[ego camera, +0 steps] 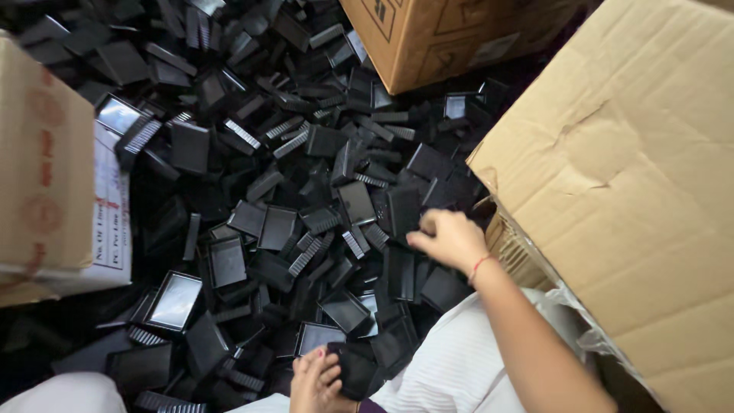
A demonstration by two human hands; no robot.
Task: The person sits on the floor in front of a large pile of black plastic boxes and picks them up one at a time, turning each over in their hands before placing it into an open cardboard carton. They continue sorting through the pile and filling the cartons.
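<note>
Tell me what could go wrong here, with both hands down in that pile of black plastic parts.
The right hand reaches into a loose heap of black plastic trays; pulling one may shift its neighbours, and the comb-like ribbed edges could scrape fingers. The left hand grips its black part low near the lap, where it could slip back into the pile. The large cardboard box crowds the right forearm.

right arm [527,336]: bare, thin red wrist thread [479,265] | lap: white ribbed garment [451,367]
</note>
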